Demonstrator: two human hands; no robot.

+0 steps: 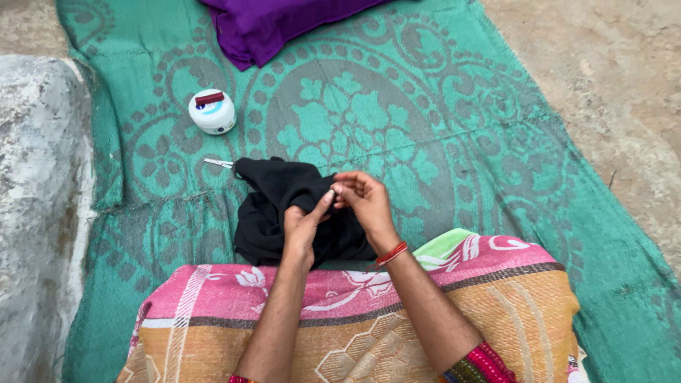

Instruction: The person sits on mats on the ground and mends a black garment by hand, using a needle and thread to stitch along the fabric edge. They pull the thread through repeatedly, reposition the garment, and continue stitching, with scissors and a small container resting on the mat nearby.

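**Head view: both hands pinching at black cloth on green mat**

Head view, biggest first. Green patterned mat point(440, 128) spread over bare ground point(610, 78), a pale stone block point(35, 198) along its left edge. Pink-and-orange wrap point(355, 319) covers the lap at bottom centre. Purple cloth point(277, 25) bunched at the mat's top edge. Black cloth point(273, 206) lies crumpled on the mat just beyond the lap, mid-frame. White round tub point(212, 111) with a dark red piece on its lid sits up-left of the cloth, well apart from it. Small scissors point(220, 163) lie at the cloth's upper left corner, partly hidden. Left hand point(301, 227) rests on the cloth, fingers point(325, 202) pinched together and raised. Right hand point(365, 202), red bangle point(391, 253) at the wrist, curls its fingers to meet the left fingertips. Whatever is pinched is too small to tell.
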